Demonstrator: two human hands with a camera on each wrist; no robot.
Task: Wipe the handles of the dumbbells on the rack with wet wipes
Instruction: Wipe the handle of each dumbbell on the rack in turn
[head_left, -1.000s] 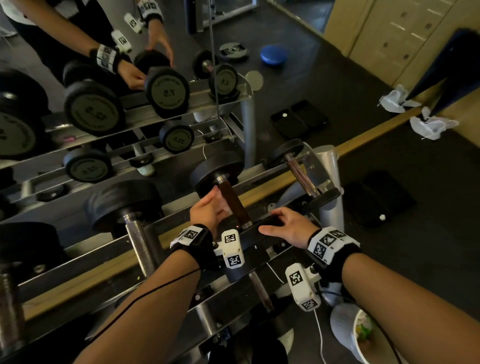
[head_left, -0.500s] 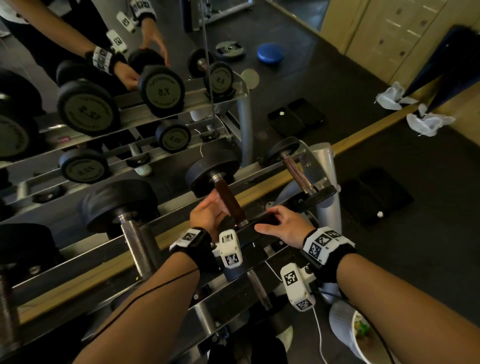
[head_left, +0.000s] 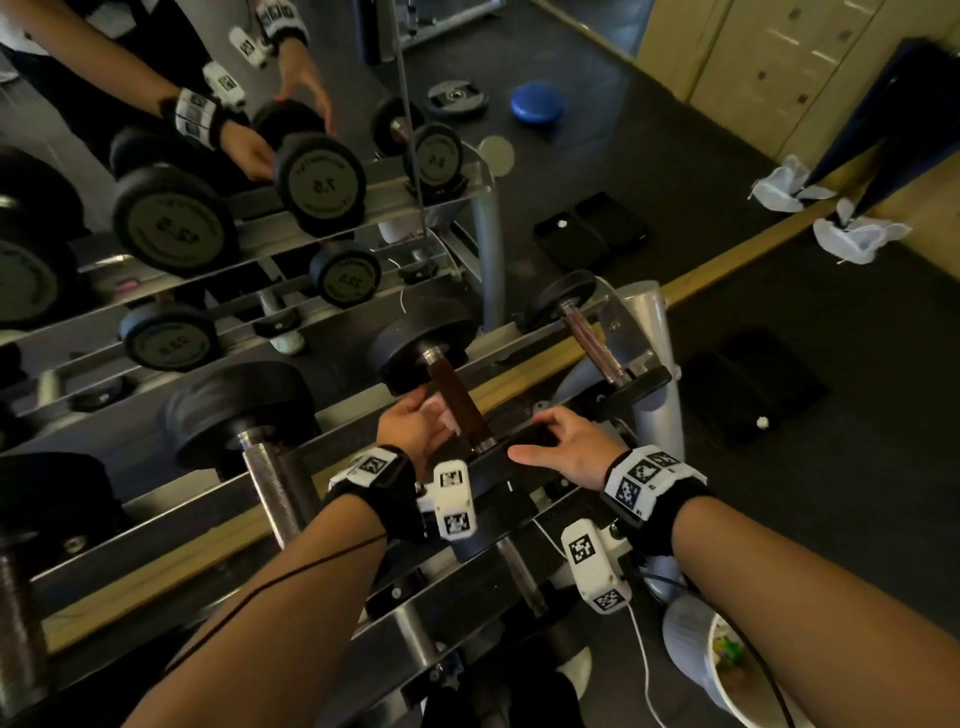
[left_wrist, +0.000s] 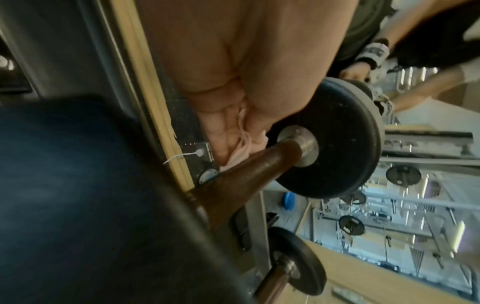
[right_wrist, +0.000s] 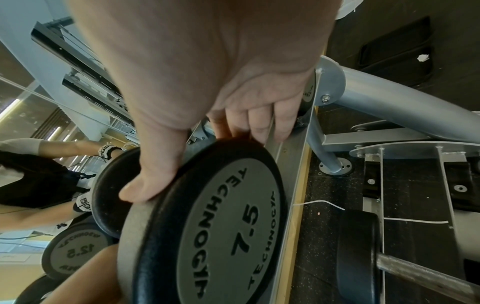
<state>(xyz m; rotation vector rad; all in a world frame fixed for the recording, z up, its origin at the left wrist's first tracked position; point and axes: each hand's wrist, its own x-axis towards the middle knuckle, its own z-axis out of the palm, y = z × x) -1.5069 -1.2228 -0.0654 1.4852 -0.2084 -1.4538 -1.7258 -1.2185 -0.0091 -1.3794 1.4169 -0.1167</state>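
Observation:
A 7.5 dumbbell lies on the top tier of the rack (head_left: 171, 514), its brown handle (head_left: 460, 402) running from the far head (head_left: 423, 345) toward me. My left hand (head_left: 415, 426) pinches a pale wet wipe (left_wrist: 241, 149) between thumb and fingers and holds it against the left side of the brown handle (left_wrist: 246, 174). My right hand (head_left: 566, 447) grips the near head (right_wrist: 221, 226), thumb on the rim and fingers curled over its back edge.
A bigger dumbbell with a knurled steel handle (head_left: 270, 483) lies to the left and a small one (head_left: 587, 338) to the right. A mirror behind the rack repeats everything. Crumpled white wipes (head_left: 857, 239) lie on the floor; a white bin (head_left: 691, 654) stands at lower right.
My left hand with the wipe has slid slightly toward me along the brown handle. The right hand stays on the near head.

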